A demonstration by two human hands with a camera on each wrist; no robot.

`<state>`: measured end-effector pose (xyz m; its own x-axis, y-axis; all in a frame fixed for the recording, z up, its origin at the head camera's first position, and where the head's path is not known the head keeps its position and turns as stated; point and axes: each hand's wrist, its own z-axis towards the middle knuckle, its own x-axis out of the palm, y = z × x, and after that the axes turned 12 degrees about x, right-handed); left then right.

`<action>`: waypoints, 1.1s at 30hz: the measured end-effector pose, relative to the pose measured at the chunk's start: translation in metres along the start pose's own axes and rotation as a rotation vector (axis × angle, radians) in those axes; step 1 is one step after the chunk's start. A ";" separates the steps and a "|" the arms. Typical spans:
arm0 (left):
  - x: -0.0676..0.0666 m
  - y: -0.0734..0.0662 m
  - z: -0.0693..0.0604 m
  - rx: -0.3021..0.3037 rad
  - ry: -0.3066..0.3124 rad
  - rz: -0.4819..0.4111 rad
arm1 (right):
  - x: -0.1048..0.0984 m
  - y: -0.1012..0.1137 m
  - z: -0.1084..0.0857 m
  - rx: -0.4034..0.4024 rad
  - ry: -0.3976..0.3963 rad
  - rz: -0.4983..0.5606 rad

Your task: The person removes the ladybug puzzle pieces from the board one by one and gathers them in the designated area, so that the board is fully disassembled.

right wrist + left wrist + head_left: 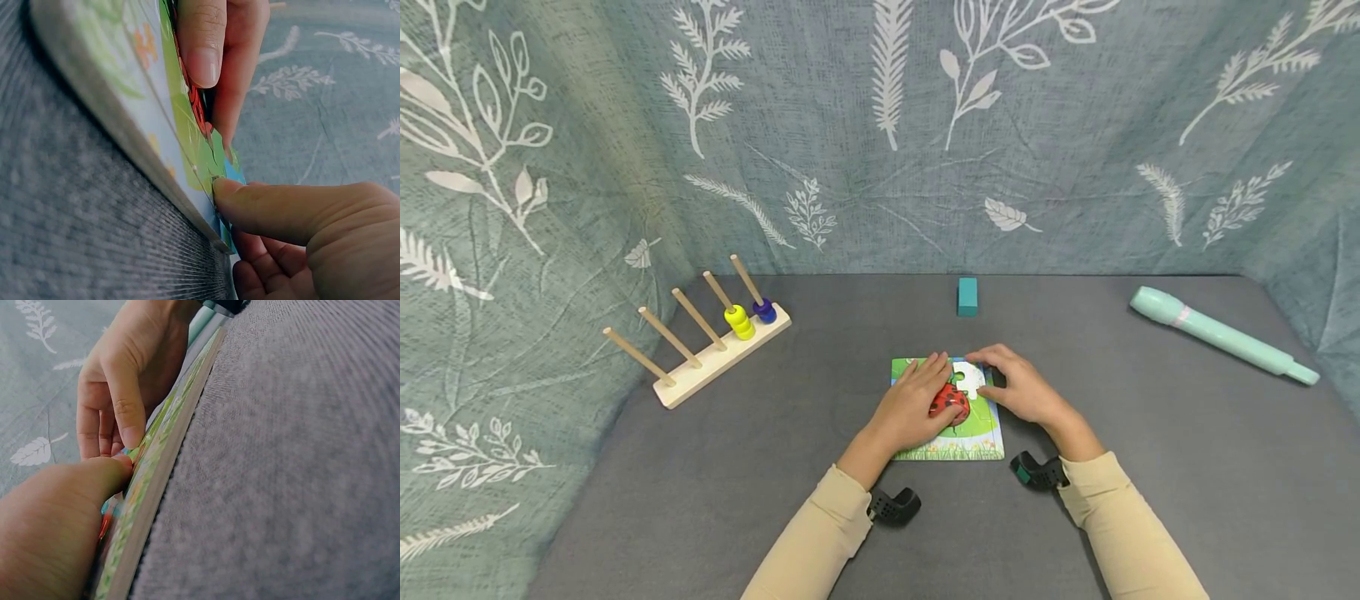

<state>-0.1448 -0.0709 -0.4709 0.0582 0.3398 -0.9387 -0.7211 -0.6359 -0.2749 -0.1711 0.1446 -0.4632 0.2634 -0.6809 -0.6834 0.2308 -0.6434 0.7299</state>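
A ladybird jigsaw puzzle (951, 450) with a green and blue picture lies flat on the grey table. My left hand (912, 408) rests across its left and middle part, fingers extended over the red ladybird (951, 404). Near the upper right corner a white, puzzle-shaped gap (968, 379) shows in the picture. Beside that gap, my right hand (1022, 387) bends its thumb and fingers around a puzzle piece at the board's edge. In the right wrist view its thumb (262, 206) presses on the printed surface; the piece is mostly hidden by the fingers.
A wooden peg stand (722, 362) with yellow and dark blue beads stands at the left. Behind the puzzle lies a teal block (967, 297). To the right is a long mint-green tube (1225, 336). A patterned curtain (865, 192) hangs along the table's back.
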 end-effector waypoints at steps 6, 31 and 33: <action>0.001 0.001 0.000 0.002 -0.002 0.003 | 0.000 0.000 -0.001 0.005 -0.017 -0.016; -0.002 0.000 0.000 -0.023 0.035 0.024 | -0.013 0.006 -0.004 0.044 -0.054 -0.045; -0.001 0.000 0.001 -0.020 0.042 0.021 | -0.017 0.004 -0.006 0.063 -0.064 -0.053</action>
<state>-0.1450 -0.0705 -0.4699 0.0724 0.2973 -0.9521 -0.7086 -0.6564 -0.2588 -0.1691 0.1557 -0.4491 0.1919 -0.6648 -0.7220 0.1834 -0.6984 0.6918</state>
